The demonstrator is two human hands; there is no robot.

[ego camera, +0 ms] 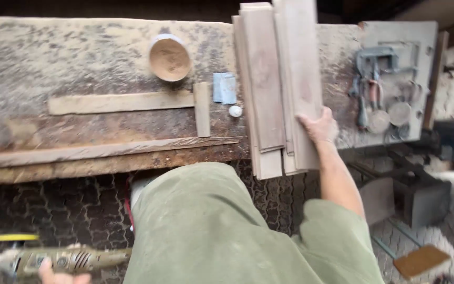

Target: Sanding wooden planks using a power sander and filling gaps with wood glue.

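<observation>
Planks (285, 89) in a stack on the dusty surface (80, 58) are pressed under the right hand (319, 129), fingers flat on top. An angle grinder (64, 260) is gripped by the left hand (61, 276), low and well apart. Steadying seems in hand; next, the grinder should be brought up carefully.

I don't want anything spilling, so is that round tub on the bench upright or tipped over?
Upright. The round tub stands on the workbench, its open mouth facing up and brown powder inside.
</observation>
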